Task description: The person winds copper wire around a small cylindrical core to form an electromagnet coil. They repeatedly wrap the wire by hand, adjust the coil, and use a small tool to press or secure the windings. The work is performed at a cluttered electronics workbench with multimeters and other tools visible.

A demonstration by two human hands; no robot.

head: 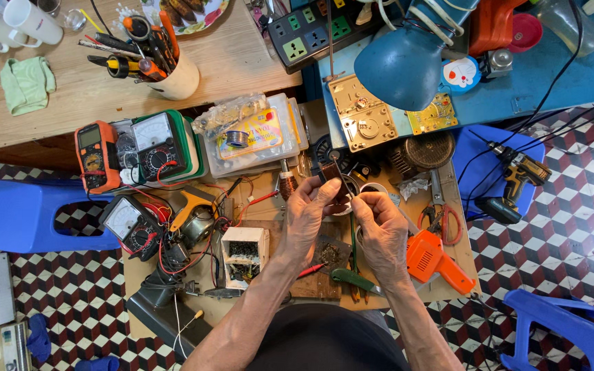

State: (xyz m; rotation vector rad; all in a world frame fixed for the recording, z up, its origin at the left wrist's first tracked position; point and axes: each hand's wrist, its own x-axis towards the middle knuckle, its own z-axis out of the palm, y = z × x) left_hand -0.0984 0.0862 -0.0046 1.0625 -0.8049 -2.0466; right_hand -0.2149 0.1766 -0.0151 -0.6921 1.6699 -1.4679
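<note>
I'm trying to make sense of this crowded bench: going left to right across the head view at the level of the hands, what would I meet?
Blue plastic stool → black analogue meter → small white box → left hand → right hand → orange plastic tool → yellow-and-black cordless drill.
</note>
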